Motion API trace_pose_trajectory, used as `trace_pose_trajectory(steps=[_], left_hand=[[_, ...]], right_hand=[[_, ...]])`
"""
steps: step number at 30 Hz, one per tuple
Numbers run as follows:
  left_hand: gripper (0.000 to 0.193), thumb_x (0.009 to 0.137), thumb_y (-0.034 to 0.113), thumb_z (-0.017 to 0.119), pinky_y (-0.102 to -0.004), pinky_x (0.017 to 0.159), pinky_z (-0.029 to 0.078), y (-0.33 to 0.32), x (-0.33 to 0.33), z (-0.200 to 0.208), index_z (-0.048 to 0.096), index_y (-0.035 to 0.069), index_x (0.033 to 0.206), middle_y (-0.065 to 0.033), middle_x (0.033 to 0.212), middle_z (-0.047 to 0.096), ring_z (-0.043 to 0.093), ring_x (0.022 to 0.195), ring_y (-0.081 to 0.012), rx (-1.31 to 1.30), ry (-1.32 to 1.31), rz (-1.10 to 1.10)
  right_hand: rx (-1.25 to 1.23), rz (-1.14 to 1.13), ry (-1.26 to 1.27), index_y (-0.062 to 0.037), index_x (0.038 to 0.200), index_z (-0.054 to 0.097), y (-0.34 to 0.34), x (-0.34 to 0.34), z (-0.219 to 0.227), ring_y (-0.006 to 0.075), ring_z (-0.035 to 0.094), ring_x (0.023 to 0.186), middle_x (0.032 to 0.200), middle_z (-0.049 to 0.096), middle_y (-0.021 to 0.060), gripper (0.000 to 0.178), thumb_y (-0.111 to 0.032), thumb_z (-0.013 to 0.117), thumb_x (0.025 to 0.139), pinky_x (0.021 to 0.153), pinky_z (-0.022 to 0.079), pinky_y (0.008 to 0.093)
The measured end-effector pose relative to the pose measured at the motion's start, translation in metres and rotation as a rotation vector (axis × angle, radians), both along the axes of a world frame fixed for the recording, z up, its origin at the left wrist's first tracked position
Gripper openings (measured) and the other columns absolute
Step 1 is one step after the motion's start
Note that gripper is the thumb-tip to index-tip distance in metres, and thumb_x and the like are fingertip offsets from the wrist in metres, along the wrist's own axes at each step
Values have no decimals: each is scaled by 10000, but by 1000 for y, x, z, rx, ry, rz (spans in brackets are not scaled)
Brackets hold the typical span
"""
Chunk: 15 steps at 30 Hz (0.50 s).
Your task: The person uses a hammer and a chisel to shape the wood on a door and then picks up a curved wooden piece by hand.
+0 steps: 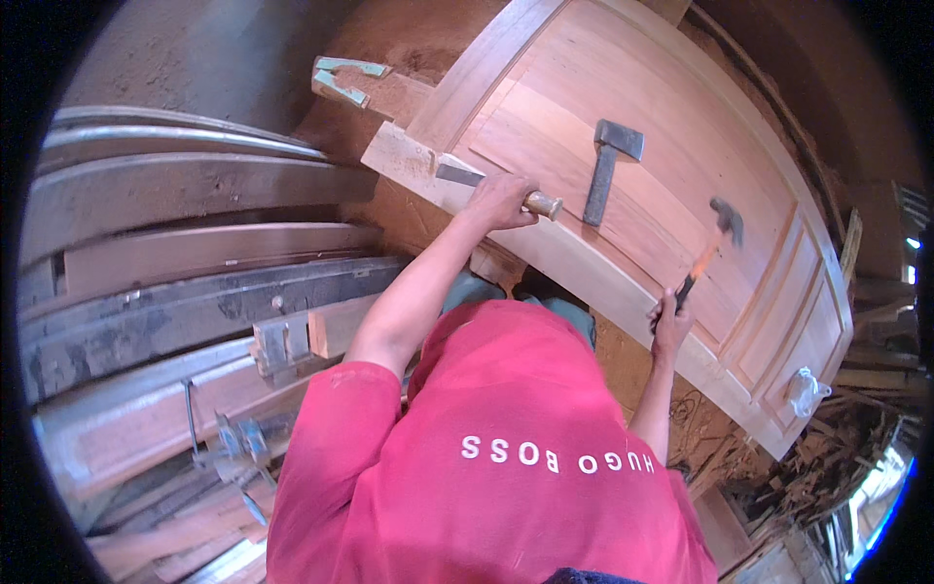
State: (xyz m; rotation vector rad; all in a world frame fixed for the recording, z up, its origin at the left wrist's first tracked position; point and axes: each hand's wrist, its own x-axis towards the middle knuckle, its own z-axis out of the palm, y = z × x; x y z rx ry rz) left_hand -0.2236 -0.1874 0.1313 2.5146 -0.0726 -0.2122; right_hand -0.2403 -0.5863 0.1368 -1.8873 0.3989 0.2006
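A wooden panelled door [681, 165] is shown lying flat, and all positions are given relative to it. At its near left corner, a chisel [496, 188] is held in the left hand [499, 201], the fingers closed fully round the wooden handle, with the steel blade laid toward the corner joint. Over the near edge, a claw hammer [708, 248] is raised in the right hand [671, 326], closed tightly low on the shaft; the head is blurred. A second, square-headed hammer [608, 165] rests on the centre panel. The chisel is judged stiff, light and sharp-edged, best gripped mid-handle; the hammer is judged head-heavy, best held near the shaft end.
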Motion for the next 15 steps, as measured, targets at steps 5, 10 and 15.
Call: trace_pose_trajectory(steps=[5,10,15], left_hand=[[276,727,273,753,-502,761,517,31,18,-43,630,111,914,-145,890,683,655,887,-366,-30,44,-23],[275,749,256,755,-494,724,511,42,20,-62,618,108,936,-134,865,666,649,857,-368,-82,-90,36],[280,753,219,758,-492,703,503,56,25,-55,608,107,961,-139,851,652,639,840,-379,-127,-117,32]], right_hand=[[-7,-140,-97,-89,973,484,75,-38,29,42,389,417,578,391,-52,191,-250,584,994,353,328,217],[8,-230,-24,-75,942,543,116,-69,21,35,402,443,603,426,-58,173,-228,618,975,376,320,228],[-32,-188,-4,-61,927,568,125,-87,-3,30,404,456,638,445,-53,180,-224,630,968,382,327,232]])
